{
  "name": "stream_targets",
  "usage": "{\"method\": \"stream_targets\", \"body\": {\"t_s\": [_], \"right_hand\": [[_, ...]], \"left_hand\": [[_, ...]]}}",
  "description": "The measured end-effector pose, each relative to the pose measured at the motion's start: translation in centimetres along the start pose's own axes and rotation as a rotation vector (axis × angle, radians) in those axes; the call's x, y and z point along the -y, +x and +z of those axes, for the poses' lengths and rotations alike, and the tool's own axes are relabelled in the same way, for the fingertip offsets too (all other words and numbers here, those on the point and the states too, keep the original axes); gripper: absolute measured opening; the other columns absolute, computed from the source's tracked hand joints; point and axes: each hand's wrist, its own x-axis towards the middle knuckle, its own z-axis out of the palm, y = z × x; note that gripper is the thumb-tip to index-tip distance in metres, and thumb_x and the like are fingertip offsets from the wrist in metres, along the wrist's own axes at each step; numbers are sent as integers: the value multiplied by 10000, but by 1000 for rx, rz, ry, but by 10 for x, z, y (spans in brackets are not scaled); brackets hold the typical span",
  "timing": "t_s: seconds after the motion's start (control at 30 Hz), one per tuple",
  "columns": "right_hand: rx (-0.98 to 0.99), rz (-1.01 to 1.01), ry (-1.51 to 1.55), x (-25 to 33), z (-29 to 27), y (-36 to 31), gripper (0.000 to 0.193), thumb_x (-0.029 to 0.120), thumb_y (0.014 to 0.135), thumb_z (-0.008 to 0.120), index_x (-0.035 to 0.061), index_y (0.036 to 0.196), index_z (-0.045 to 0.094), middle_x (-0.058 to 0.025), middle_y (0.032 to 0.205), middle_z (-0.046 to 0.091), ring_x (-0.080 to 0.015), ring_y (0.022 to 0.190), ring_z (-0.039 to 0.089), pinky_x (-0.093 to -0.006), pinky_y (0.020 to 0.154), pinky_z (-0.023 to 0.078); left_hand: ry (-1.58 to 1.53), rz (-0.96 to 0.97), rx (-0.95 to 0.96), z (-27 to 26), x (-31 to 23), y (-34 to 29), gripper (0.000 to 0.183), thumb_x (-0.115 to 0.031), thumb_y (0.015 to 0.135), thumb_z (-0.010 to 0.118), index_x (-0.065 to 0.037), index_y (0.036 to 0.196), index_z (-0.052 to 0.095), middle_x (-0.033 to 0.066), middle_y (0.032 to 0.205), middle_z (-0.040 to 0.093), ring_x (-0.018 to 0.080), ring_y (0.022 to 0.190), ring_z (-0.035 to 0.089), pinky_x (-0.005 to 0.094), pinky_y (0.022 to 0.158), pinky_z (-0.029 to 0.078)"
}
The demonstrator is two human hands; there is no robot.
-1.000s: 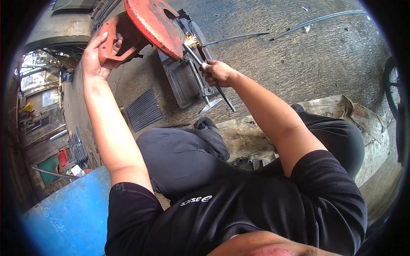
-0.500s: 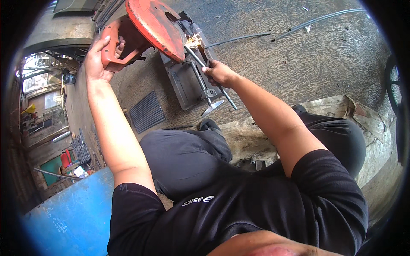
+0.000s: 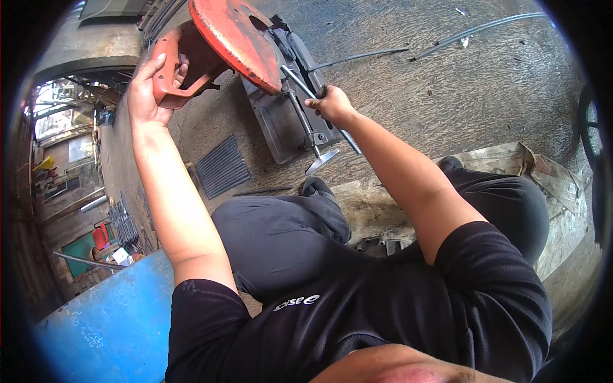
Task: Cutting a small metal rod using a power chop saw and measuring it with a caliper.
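My left hand (image 3: 148, 92) is wrapped round the orange loop handle (image 3: 167, 73) of a cut-off saw. The saw's round orange guard (image 3: 233, 41) hides most of the blade. In my right hand (image 3: 333, 107) is a thin metal rod (image 3: 294, 78), gripped partway along. Its far end lies beside the guard's lower right edge, over the saw's dark base (image 3: 271, 124), and its near end sticks out below my hand. The saw's clamp screw (image 3: 301, 118) runs along the base, ending in a flat crank handle (image 3: 322, 161) near my foot.
A bundle of dark cut rods (image 3: 222, 167) lies on the floor left of the saw. Long rods (image 3: 472, 35) stretch across the floor at the far right. Brownish sheeting (image 3: 504, 163) is under my legs. A blue panel (image 3: 108, 319) stands at the lower left.
The sparks at the rod's far end are gone. My right hand and the rod have shifted slightly up and right in view. My left hand stays on the handle.
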Motion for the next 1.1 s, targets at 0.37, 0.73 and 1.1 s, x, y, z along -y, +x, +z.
{"method": "stream_targets", "body": {"t_s": [0.37, 0.73, 1.1], "right_hand": [[-13, -66, -47, -10, 1, 11, 343, 214, 726, 791, -18, 900, 607, -139, 809, 651, -206, 743, 613, -345, 708, 487], [216, -5, 188, 1, -6, -3, 236, 179, 814, 710, 5, 861, 557, -73, 635, 549, -136, 529, 510, -304, 495, 425], [395, 31, 343, -4, -10, -2, 208, 205, 944, 529, 30, 833, 541, -43, 666, 539, -136, 541, 525, -290, 493, 425]], "left_hand": [[99, 72, 34, -4, 1, 3, 428, -84, 862, 558, 51, 1251, 438, 181, 1122, 553, 247, 940, 607, 317, 808, 532], [96, 63, -19, -2, 1, 2, 425, -85, 863, 546, 51, 1251, 439, 187, 1137, 554, 257, 960, 608, 326, 824, 530], [84, 36, 1, -1, -1, 2, 449, -97, 852, 556, 63, 1255, 436, 193, 1139, 550, 262, 974, 601, 341, 847, 525]]}}
